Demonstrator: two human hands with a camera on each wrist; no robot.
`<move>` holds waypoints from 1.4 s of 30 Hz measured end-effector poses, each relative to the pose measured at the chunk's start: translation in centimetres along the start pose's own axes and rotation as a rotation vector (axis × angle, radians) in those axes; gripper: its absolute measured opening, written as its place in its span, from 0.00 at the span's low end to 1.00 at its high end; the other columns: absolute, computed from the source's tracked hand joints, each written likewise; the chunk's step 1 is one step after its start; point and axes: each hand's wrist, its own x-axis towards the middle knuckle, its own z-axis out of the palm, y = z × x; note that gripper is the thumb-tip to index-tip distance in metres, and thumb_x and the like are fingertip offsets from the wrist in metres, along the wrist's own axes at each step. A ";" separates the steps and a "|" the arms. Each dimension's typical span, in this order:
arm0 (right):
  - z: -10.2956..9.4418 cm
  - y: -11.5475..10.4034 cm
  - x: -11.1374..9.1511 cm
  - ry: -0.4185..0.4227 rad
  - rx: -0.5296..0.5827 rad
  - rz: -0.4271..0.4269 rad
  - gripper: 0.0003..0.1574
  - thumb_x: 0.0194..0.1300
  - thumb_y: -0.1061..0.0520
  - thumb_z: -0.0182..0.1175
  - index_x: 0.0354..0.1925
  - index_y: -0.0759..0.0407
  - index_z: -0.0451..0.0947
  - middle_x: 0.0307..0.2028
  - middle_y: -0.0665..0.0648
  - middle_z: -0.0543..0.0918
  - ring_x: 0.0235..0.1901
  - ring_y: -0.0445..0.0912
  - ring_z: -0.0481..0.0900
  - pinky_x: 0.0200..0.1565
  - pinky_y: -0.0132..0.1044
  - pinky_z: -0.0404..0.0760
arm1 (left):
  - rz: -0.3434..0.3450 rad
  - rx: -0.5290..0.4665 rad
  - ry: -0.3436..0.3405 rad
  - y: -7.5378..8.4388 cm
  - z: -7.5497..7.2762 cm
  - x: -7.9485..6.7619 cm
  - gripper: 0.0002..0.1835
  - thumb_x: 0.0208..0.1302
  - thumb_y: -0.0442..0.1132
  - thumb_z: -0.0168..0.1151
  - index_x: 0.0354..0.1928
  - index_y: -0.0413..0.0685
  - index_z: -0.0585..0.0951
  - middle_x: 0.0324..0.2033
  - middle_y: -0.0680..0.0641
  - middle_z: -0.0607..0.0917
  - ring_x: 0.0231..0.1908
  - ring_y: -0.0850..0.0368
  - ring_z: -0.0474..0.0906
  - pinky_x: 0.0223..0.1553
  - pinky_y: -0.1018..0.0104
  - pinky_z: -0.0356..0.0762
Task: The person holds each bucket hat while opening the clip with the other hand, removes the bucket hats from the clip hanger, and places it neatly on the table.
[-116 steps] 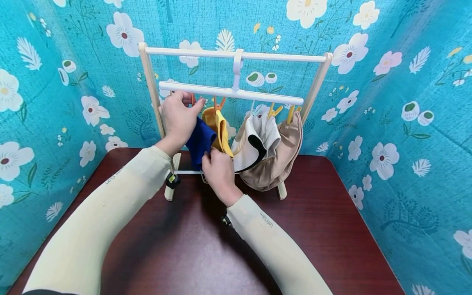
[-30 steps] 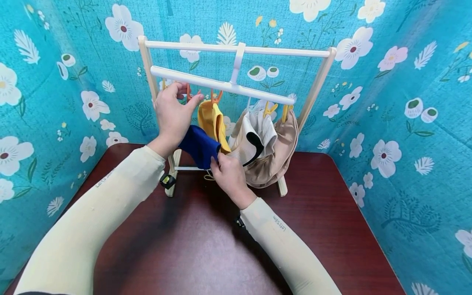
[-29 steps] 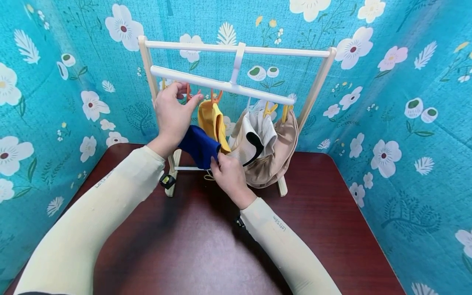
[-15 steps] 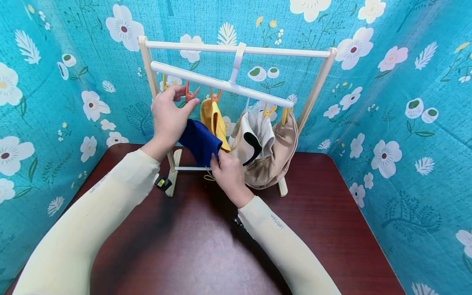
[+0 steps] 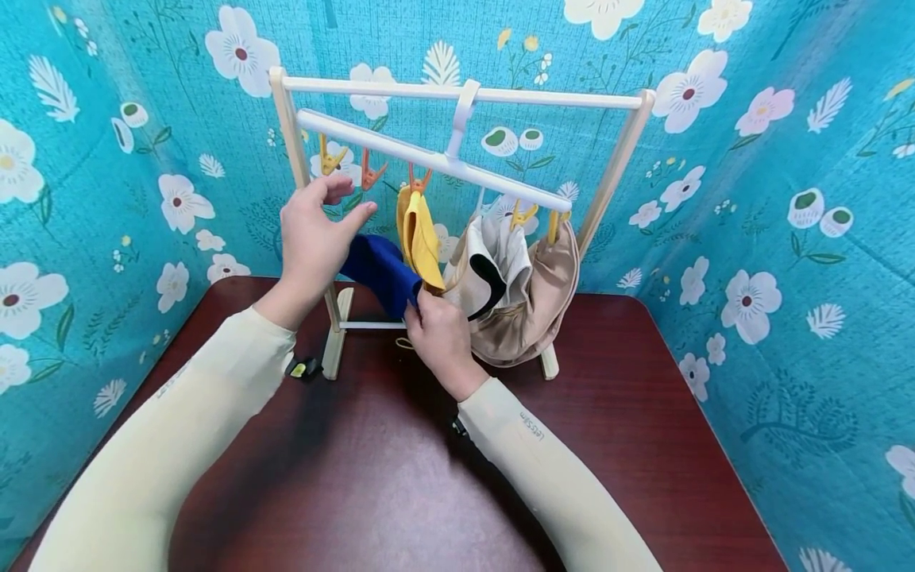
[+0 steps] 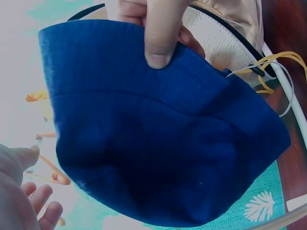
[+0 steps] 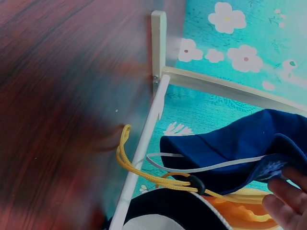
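Observation:
My right hand pinches the brim of a blue bucket hat, which stretches leftward below the hanger. In the left wrist view the thumb lies over the brim of the blue hat. My left hand holds nothing, its thumb and fingers spread just below and left of an orange clothespin. That clothespin hangs from the white hanger bar with no hat in it. A thin white cord trails from the blue hat in the right wrist view.
A wooden rack carries the tilted hanger. Still clipped there are a yellow hat, a cream hat with black trim and a beige hat. A yellow clothespin hangs at the left. A yellow cord dangles near the table.
My left hand has let go of the orange clothespin and drawn left and down. The hanger's left end has risen. The blue hat, near the clothespin at first, now sits apart below it.

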 end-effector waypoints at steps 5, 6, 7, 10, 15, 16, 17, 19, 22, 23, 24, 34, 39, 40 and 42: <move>0.4 0.5 -0.3 -0.025 -0.018 -0.046 0.06 0.63 0.61 0.62 0.30 0.59 0.76 0.23 0.58 0.83 0.24 0.55 0.84 0.27 0.49 0.81 | 0.038 0.013 -0.012 -0.1 -0.8 -0.8 0.27 0.63 0.56 0.73 0.59 0.51 0.84 0.53 0.49 0.88 0.55 0.51 0.78 0.59 0.53 0.69; 0.4 0.6 -0.3 -0.030 -0.020 -0.054 0.06 0.62 0.62 0.63 0.29 0.59 0.75 0.22 0.58 0.82 0.23 0.55 0.83 0.26 0.49 0.81 | 0.052 0.013 -0.018 -0.1 -1.0 -1.0 0.26 0.63 0.55 0.73 0.59 0.51 0.84 0.52 0.48 0.88 0.54 0.51 0.78 0.59 0.52 0.69; 0.4 0.6 -0.4 -0.036 -0.023 -0.060 0.06 0.62 0.62 0.63 0.28 0.59 0.75 0.22 0.58 0.82 0.22 0.55 0.83 0.26 0.48 0.80 | 0.065 0.015 -0.024 -0.1 -1.1 -1.2 0.26 0.62 0.55 0.74 0.58 0.50 0.84 0.52 0.48 0.88 0.54 0.50 0.78 0.59 0.51 0.69; 0.4 0.7 -0.5 -0.054 -0.025 -0.071 0.07 0.62 0.61 0.63 0.28 0.58 0.75 0.22 0.57 0.81 0.23 0.54 0.82 0.26 0.48 0.80 | 0.093 0.025 -0.046 -0.3 -1.6 -1.9 0.26 0.61 0.53 0.75 0.57 0.49 0.85 0.52 0.47 0.88 0.54 0.50 0.78 0.58 0.49 0.70; 0.4 0.7 -0.8 -0.086 -0.017 -0.084 0.08 0.63 0.60 0.64 0.29 0.59 0.75 0.24 0.55 0.84 0.24 0.52 0.83 0.29 0.46 0.81 | 0.094 0.047 -0.085 -0.8 -2.3 -3.1 0.26 0.61 0.53 0.75 0.58 0.50 0.85 0.53 0.47 0.88 0.56 0.51 0.76 0.60 0.47 0.69; 0.4 0.7 -0.8 -0.092 -0.013 -0.088 0.07 0.62 0.60 0.64 0.29 0.59 0.76 0.24 0.55 0.84 0.25 0.52 0.83 0.30 0.45 0.81 | 0.092 0.048 -0.090 -1.0 -2.5 -3.3 0.26 0.61 0.52 0.75 0.58 0.50 0.85 0.54 0.47 0.87 0.56 0.51 0.76 0.59 0.46 0.69; 0.4 0.7 -0.9 -0.098 -0.007 -0.093 0.07 0.62 0.60 0.65 0.29 0.58 0.76 0.24 0.55 0.84 0.25 0.52 0.83 0.30 0.45 0.81 | 0.090 0.047 -0.095 -1.1 -2.6 -3.6 0.26 0.61 0.52 0.75 0.58 0.50 0.85 0.54 0.47 0.87 0.56 0.51 0.76 0.59 0.46 0.69; 0.3 0.8 -1.0 -0.105 0.003 -0.103 0.07 0.61 0.61 0.65 0.29 0.58 0.76 0.25 0.55 0.85 0.25 0.52 0.83 0.31 0.45 0.81 | 0.087 0.049 -0.102 -1.5 -2.9 -4.1 0.26 0.61 0.53 0.75 0.59 0.51 0.85 0.54 0.47 0.87 0.56 0.51 0.75 0.59 0.45 0.69; 0.4 0.9 -1.1 -0.114 0.029 -0.110 0.07 0.61 0.61 0.65 0.29 0.57 0.76 0.25 0.54 0.84 0.25 0.51 0.83 0.31 0.44 0.81 | 0.079 0.054 -0.108 -2.0 -3.3 -4.9 0.26 0.61 0.52 0.76 0.59 0.51 0.85 0.54 0.46 0.87 0.57 0.50 0.74 0.58 0.44 0.69; 0.4 1.0 -1.2 -0.117 0.036 -0.111 0.07 0.61 0.61 0.65 0.28 0.57 0.76 0.25 0.53 0.84 0.25 0.50 0.82 0.31 0.44 0.81 | 0.078 0.056 -0.111 -2.2 -3.5 -5.1 0.26 0.61 0.52 0.75 0.59 0.52 0.85 0.54 0.46 0.86 0.57 0.50 0.74 0.58 0.43 0.69; 0.5 1.1 -1.2 -0.120 0.040 -0.113 0.07 0.61 0.61 0.65 0.28 0.56 0.76 0.24 0.53 0.84 0.25 0.50 0.82 0.31 0.43 0.81 | 0.078 0.057 -0.114 -2.3 -3.6 -5.4 0.26 0.61 0.52 0.76 0.59 0.52 0.85 0.55 0.45 0.86 0.57 0.50 0.73 0.57 0.43 0.70; 0.6 1.8 -1.7 -0.141 0.080 -0.138 0.11 0.61 0.62 0.64 0.25 0.54 0.72 0.21 0.50 0.79 0.23 0.49 0.77 0.30 0.42 0.78 | 0.092 0.040 -0.120 -3.5 -4.9 -7.3 0.23 0.60 0.48 0.77 0.58 0.55 0.86 0.55 0.47 0.86 0.60 0.52 0.73 0.57 0.43 0.72; 0.5 2.0 -2.0 -0.144 0.113 -0.139 0.08 0.59 0.64 0.65 0.26 0.55 0.76 0.22 0.50 0.82 0.24 0.50 0.80 0.31 0.43 0.79 | 0.120 0.044 -0.117 -4.3 -5.2 -8.0 0.24 0.60 0.48 0.77 0.58 0.55 0.86 0.54 0.48 0.86 0.59 0.54 0.74 0.56 0.48 0.73; 0.5 2.0 -2.0 -0.147 0.117 -0.139 0.07 0.59 0.63 0.65 0.27 0.55 0.77 0.23 0.51 0.83 0.25 0.50 0.80 0.32 0.43 0.79 | 0.127 0.042 -0.114 -4.5 -5.2 -8.1 0.24 0.60 0.47 0.77 0.58 0.55 0.86 0.54 0.49 0.87 0.59 0.54 0.74 0.56 0.51 0.73; 0.5 2.1 -2.1 -0.155 0.128 -0.144 0.03 0.59 0.63 0.65 0.32 0.55 0.82 0.26 0.52 0.86 0.28 0.50 0.83 0.35 0.42 0.81 | 0.131 0.034 -0.104 -4.8 -5.3 -8.4 0.23 0.59 0.46 0.78 0.57 0.53 0.86 0.53 0.49 0.87 0.58 0.55 0.75 0.56 0.60 0.72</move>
